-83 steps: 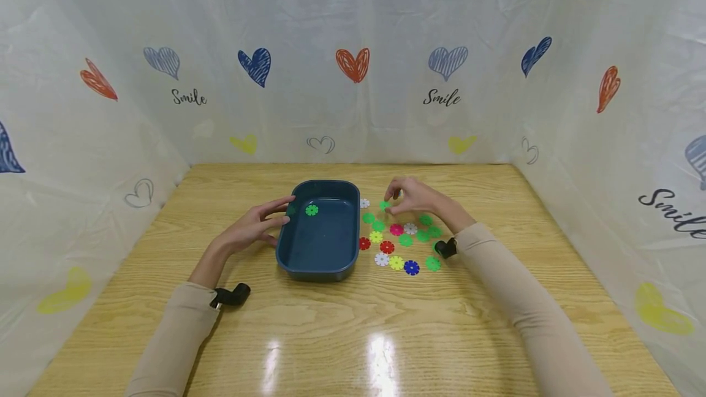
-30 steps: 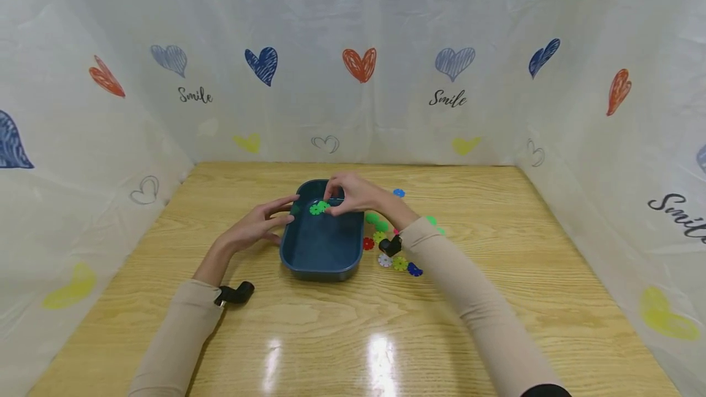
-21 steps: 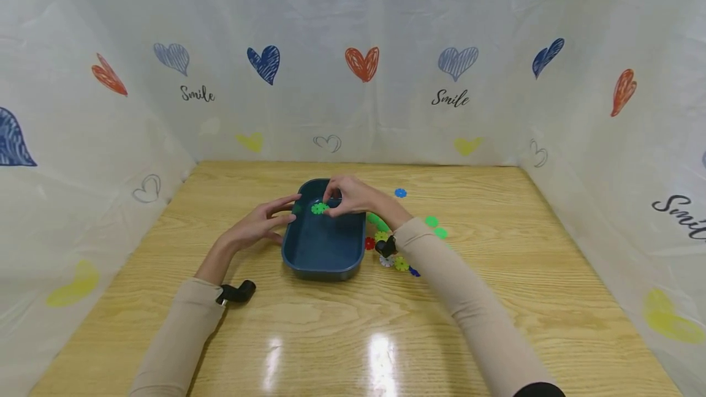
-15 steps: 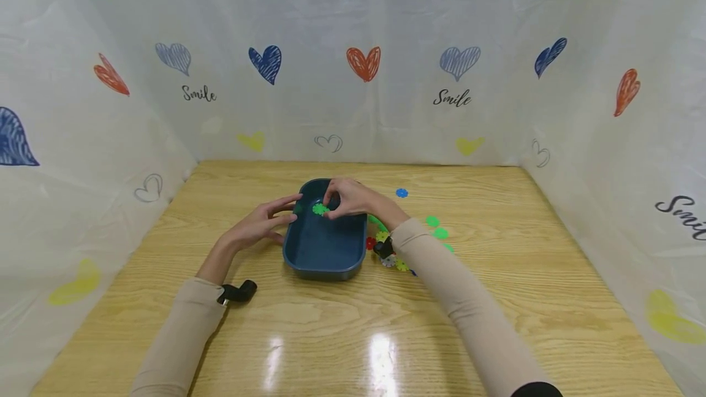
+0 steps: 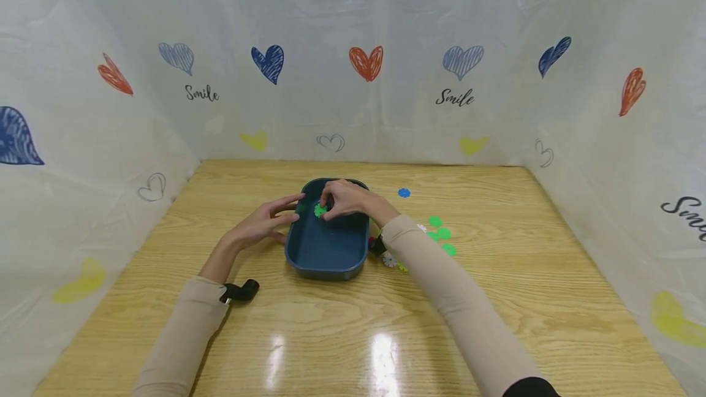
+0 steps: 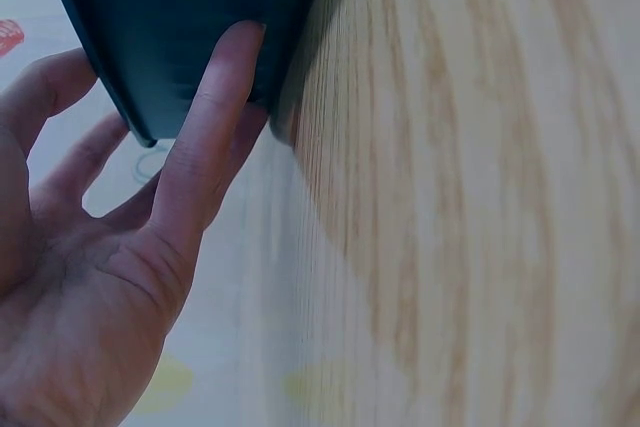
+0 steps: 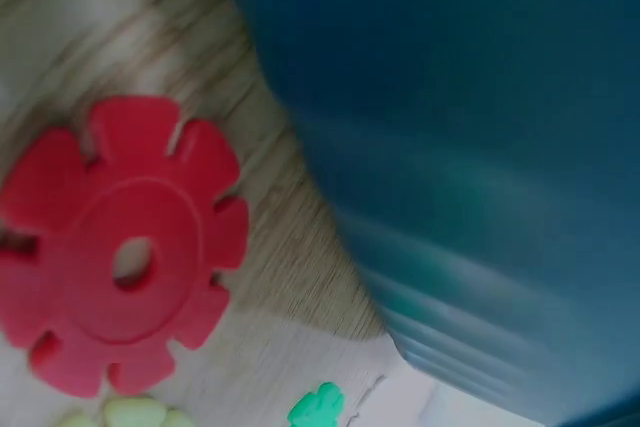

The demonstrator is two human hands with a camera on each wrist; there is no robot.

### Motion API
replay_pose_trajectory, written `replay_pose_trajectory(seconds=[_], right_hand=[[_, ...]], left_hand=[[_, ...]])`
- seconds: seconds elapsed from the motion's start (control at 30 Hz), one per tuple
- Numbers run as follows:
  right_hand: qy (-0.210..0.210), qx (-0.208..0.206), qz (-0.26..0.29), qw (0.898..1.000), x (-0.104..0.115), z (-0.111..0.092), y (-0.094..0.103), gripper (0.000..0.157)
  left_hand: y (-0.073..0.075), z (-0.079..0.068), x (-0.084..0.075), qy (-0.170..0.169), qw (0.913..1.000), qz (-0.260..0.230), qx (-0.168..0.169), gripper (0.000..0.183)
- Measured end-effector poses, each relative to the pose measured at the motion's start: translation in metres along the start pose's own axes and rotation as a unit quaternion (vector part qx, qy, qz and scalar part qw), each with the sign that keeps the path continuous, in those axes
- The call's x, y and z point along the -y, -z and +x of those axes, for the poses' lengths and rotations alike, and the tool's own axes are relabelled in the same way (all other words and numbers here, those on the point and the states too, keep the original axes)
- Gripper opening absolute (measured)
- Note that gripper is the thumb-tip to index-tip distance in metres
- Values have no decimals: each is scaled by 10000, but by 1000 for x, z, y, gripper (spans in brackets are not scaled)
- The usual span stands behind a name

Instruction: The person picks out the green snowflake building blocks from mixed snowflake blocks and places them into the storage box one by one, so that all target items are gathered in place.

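A deep dark-blue tray (image 5: 325, 274) stands on the table. My left hand (image 5: 256, 223) touches its left side with spread, fairly straight fingers; in the left wrist view one finger (image 6: 205, 127) lies along the outer wall. My right hand (image 5: 344, 198) reaches in over the right rim, thumb and index finger pinching a green notched disc (image 5: 319, 210) above the tray's floor. Whether a second green disc overlaps it I cannot tell. The right wrist view misses the hand, showing a red notched disc (image 7: 130, 247) beside the tray's outer wall (image 7: 450, 147).
Right of the tray lie several notched discs, among them green ones (image 5: 444, 233), a white one (image 5: 389, 260) and, farther back, a blue one (image 5: 404, 192). My right forearm (image 5: 441, 287) covers part of them. A white curtain (image 5: 309, 109) encloses the wooden table (image 5: 309, 336).
My right hand has moved left from the loose discs into the tray, carrying a green disc, then sunk slightly. Two green discs showed there one second ago; they now look like one. The left hand stays put.
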State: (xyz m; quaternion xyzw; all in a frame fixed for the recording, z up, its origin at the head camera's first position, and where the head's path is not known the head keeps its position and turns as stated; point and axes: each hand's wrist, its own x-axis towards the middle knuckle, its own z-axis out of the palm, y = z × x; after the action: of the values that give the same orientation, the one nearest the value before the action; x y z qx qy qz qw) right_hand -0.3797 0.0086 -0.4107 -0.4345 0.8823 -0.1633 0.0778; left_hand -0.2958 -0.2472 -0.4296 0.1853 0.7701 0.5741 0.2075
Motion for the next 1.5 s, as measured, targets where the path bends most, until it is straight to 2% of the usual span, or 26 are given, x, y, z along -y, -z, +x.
replay_pose_trajectory(seconds=[0.27, 0.5, 1.03, 1.17, 1.3, 1.5], right_hand=[[-347, 283, -204, 9988, 3, 4, -1, 28], [-447, 441, -322, 9975, 4, 8, -4, 29], [-402, 356, -375, 9979, 5, 7, -5, 29], [-303, 270, -370, 9985, 5, 2, 2, 30], [-114, 55, -294, 9995, 3, -9, 17, 31], [182, -489, -16, 9986, -1, -37, 43, 31]], left_hand=[[-1, 1, -1, 58, 10000, -35, -2, 62], [0, 0, -2, 65, 10000, -16, -6, 65], [-1, 0, -2, 115, 9999, 20, -48, 62], [-1, 0, -2, 95, 9999, 58, -38, 62], [0, 1, -2, 122, 9998, 65, -105, 61], [0, 1, -1, 114, 9998, 106, -127, 62]])
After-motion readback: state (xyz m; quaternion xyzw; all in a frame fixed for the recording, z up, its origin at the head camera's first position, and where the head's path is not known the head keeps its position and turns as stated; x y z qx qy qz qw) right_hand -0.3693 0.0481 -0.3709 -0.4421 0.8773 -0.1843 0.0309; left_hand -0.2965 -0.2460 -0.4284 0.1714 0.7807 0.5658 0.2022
